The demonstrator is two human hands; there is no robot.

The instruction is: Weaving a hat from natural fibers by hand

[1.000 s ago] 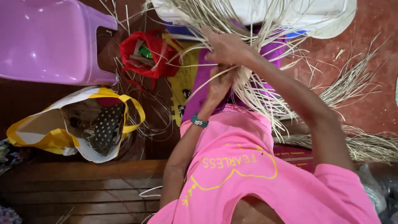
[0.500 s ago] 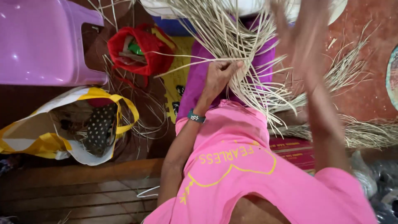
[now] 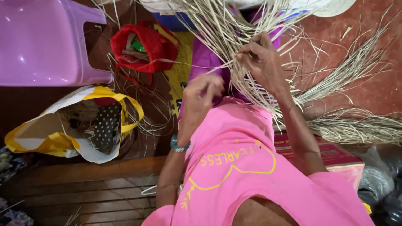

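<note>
While the pink shirt (image 3: 251, 167) fills the near foreground, both forearms stretch away from it toward the work. On the left wrist sits a teal bracelet (image 3: 179, 145), and beyond it the left hand (image 3: 201, 94) is loosely curled, fingers bent inward; whether it pinches a strand cannot be told from this angle. Farther out, the right hand (image 3: 261, 60) is raised, wrist bent, with thumb and fingertips closed on a few thin strands of the pale straw fibres (image 3: 217, 29). These fibres are long, flat, dry and cream-coloured, fanning from the top of the view down across the person's purple-clad lap and under both hands. More of them lie in loose sheaves (image 3: 356, 121) on the reddish floor to the right. To the left, a yellow-and-white bag (image 3: 54, 134) stands open on the floor, beyond it a red bag (image 3: 146, 46), and farthest off a lilac plastic chair (image 3: 42, 42).
</note>
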